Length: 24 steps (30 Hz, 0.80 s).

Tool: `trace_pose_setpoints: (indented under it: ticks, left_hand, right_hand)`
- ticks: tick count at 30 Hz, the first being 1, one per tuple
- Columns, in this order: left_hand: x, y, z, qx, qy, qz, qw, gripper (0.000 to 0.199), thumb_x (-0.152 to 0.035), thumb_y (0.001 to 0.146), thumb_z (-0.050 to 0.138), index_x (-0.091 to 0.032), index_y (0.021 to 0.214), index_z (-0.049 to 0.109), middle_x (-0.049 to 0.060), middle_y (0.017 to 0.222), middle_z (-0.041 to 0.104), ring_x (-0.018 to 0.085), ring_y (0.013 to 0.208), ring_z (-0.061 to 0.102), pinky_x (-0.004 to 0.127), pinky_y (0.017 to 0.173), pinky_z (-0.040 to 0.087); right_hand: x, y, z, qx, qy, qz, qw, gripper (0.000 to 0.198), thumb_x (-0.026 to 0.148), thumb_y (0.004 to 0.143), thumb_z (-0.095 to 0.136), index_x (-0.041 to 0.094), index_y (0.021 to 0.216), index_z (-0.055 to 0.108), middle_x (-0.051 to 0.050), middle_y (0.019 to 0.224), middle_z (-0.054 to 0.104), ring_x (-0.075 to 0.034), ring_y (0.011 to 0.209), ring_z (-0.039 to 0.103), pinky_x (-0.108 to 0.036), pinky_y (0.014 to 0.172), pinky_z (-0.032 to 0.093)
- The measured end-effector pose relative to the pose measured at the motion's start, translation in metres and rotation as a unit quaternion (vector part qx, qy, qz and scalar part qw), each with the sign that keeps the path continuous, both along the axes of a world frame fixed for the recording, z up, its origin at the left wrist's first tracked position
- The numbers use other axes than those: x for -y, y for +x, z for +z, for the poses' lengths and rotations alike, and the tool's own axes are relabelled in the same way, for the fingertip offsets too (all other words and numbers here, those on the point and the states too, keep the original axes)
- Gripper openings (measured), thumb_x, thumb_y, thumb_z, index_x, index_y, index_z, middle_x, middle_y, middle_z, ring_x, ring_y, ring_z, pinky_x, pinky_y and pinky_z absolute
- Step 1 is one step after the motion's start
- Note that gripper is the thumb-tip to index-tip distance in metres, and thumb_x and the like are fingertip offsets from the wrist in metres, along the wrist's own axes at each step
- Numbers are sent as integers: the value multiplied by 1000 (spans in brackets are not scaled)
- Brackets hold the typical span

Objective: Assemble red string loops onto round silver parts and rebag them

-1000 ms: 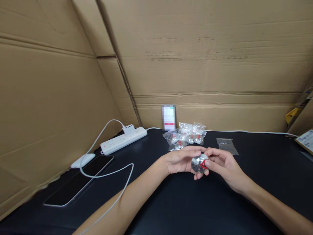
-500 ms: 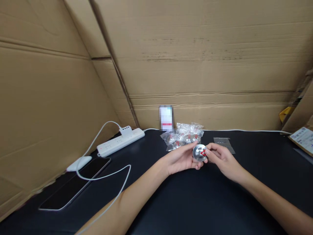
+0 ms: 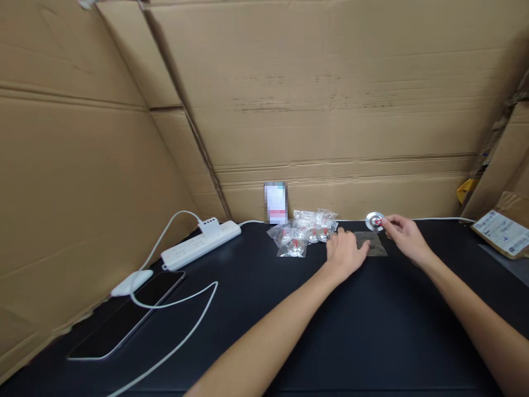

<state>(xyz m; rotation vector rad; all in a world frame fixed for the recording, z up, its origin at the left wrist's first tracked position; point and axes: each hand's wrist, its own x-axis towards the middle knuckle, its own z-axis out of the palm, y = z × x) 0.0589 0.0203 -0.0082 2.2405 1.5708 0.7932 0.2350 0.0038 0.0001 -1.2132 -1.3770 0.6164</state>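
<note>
My right hand [image 3: 407, 238] pinches a round silver metal disc [image 3: 373, 220] by its edge, at a red part that lies over its middle. The disc is held up near the back of the table. Lower and to the left, my left hand [image 3: 346, 253] lies palm down with its fingers spread. Its thumb reaches the flat clear plastic bag [image 3: 375, 247], and its fingertips are close to a heap of small clear bags. In the heap, a bagged disc with a red part [image 3: 295, 247] lies at the front.
A blurred screen [image 3: 275, 202] leans against the cardboard wall [image 3: 330, 138]. On the left are a white power strip [image 3: 202, 245], a white cable, a dark phone-like slab [image 3: 126, 322] and a white mouse-like object [image 3: 131, 283]. A labelled package [image 3: 504, 232] lies at the right.
My hands have parted. The right hand has carried the disc right and away from me. The left hand has let go of it and turned palm down beside the flat bag.
</note>
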Motion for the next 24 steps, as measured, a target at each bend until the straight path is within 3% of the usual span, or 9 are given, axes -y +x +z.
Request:
trace_pose_setpoints:
  ticks: [2, 5, 9, 12, 15, 20, 24]
  left_hand:
    - [-5, 17, -1, 5, 15, 13, 1000, 49, -51, 71, 69, -8, 94, 66, 25, 110, 59, 39, 109, 51, 46, 89, 39]
    - [-15, 29, -2, 9, -27, 41, 999, 42, -36, 62, 78, -9, 92, 65, 24, 108, 60, 41, 111, 49, 48, 92, 36]
    - [-29, 23, -10, 154, -88, 45, 983, 33, -15, 60, 76, -16, 89, 61, 11, 86, 66, 30, 95, 59, 39, 85, 41]
    - [-37, 7, -13, 301, -114, -10, 947, 28, -9, 64, 72, -16, 88, 60, 4, 75, 64, 19, 77, 61, 29, 72, 45]
    - [-39, -16, -9, 391, -130, -109, 905, 11, -13, 71, 69, -13, 80, 62, 4, 75, 64, 13, 68, 58, 23, 63, 45]
    - [-25, -58, 4, 329, -165, -239, 899, 20, -30, 77, 67, -12, 86, 68, 3, 74, 63, 9, 54, 50, 21, 50, 41]
    - [-8, -81, 12, 298, -176, -249, 904, 26, -35, 79, 65, -13, 93, 70, 2, 71, 61, 9, 51, 47, 23, 49, 42]
  right_hand:
    - [0, 4, 1, 6, 1, 5, 1000, 48, 62, 73, 64, 14, 80, 60, -5, 69, 61, -13, 57, 52, -25, 53, 40]
    - [4, 1, 6, 28, -5, 44, 999, 50, 65, 74, 61, 15, 78, 58, -4, 68, 60, -14, 58, 53, -25, 53, 40]
    - [14, -12, 16, 82, -17, 116, 990, 47, 63, 78, 58, 16, 80, 56, -2, 70, 57, -13, 61, 52, -25, 55, 41]
    - [22, -23, 20, 112, -46, 168, 978, 40, 56, 85, 55, 16, 85, 56, 1, 67, 53, -11, 58, 47, -23, 52, 38]
    - [27, -32, 19, 118, -58, 211, 969, 34, 51, 88, 54, 16, 88, 55, 0, 71, 53, -10, 58, 48, -23, 53, 39]
    - [25, -40, 9, 188, -2, 153, 970, 29, 44, 90, 52, 17, 86, 57, -3, 76, 57, -12, 62, 52, -25, 55, 43]
    - [22, -43, 0, 250, 80, 82, 961, 24, 39, 92, 50, 18, 85, 58, -5, 80, 57, -15, 68, 53, -29, 61, 44]
